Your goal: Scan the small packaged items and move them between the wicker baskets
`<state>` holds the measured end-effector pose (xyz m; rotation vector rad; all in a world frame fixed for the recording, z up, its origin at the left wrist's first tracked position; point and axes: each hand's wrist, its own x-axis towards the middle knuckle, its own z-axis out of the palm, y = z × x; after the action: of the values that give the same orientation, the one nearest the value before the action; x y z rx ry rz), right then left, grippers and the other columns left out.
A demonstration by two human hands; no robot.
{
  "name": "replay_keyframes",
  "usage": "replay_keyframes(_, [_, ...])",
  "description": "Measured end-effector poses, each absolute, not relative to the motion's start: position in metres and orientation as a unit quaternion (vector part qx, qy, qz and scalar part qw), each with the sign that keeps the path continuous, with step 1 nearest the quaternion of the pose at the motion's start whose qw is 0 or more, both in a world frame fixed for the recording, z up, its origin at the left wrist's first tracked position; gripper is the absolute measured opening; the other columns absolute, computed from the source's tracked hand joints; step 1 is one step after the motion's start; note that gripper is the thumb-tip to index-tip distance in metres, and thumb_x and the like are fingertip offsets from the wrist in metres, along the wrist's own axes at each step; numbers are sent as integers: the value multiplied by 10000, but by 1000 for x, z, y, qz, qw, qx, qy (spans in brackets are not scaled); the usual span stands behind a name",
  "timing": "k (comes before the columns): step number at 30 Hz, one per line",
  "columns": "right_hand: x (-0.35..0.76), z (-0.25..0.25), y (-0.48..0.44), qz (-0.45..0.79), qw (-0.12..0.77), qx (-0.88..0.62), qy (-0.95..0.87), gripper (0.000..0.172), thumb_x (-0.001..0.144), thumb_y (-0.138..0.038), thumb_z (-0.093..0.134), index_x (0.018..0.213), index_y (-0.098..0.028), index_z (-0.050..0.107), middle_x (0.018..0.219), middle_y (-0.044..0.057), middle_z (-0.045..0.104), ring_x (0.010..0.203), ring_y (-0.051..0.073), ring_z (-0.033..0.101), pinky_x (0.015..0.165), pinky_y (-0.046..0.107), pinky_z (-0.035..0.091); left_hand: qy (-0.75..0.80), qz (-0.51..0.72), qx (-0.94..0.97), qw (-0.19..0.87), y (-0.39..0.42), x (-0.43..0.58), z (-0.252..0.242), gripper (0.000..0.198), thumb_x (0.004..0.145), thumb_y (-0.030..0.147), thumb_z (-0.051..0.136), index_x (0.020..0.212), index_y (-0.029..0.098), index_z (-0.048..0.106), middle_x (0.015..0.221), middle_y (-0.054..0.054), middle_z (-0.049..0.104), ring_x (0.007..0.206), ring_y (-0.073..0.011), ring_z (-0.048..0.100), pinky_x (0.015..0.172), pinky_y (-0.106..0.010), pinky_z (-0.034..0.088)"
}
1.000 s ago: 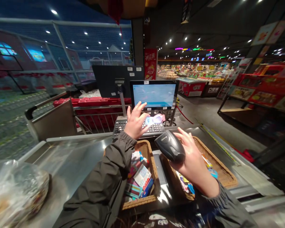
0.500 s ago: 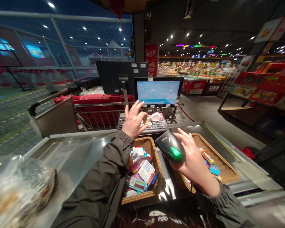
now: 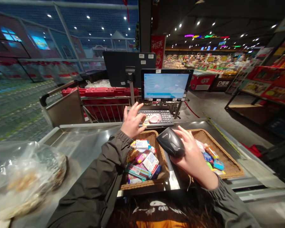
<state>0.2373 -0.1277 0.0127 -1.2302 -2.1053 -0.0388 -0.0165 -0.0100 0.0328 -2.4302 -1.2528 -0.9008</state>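
Observation:
My left hand (image 3: pixel 133 121) is above the near-left part of the keyboard (image 3: pixel 167 117). Thumb and forefinger pinch the edge of a small pink-and-white package (image 3: pixel 154 118), while the other fingers point up. In my right hand (image 3: pixel 192 155) is a black handheld scanner (image 3: pixel 171 142), held over the gap between two wicker baskets. Boxes and colourful packets fill the left basket (image 3: pixel 163 161). A few small packets lie in the right basket (image 3: pixel 230 161). Behind the keyboard stands a lit monitor (image 3: pixel 166 85).
On the metal counter (image 3: pixel 85 142) at left lies a clear plastic bag (image 3: pixel 26 180) with food inside. A second screen (image 3: pixel 123 69), seen from behind, stands left of the monitor. Beyond the counter are a metal cart (image 3: pixel 104 109) with red crates and a display shelf (image 3: pixel 254 91) at right.
The view has tilted down and shifted left. The green light on the scanner has gone out. Both hands keep their hold, and the package sits slightly closer to my left hand.

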Motion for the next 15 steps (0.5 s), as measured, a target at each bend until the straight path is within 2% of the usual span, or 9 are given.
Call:
replay_keyframes(8, [235,0,-127,17,323,-486,-812,447,727,-256,649,1169,-198,620,1350,170,564,1408,422,368,1121,730,236,-443,-260,-853,90,-23,-35,-5,269,730,295,725,974,219,642,1550,-142,395,1481,-359,261,1189,-650,62])
replay_keyframes(15, [233,-10,-124,30,315,-503,-804,444,729,-261,654,1165,-180,635,1330,169,586,1387,432,396,1108,713,279,-443,-195,-874,39,-30,-40,-49,258,724,259,727,959,199,639,1519,-175,431,1478,-364,271,1171,-685,92])
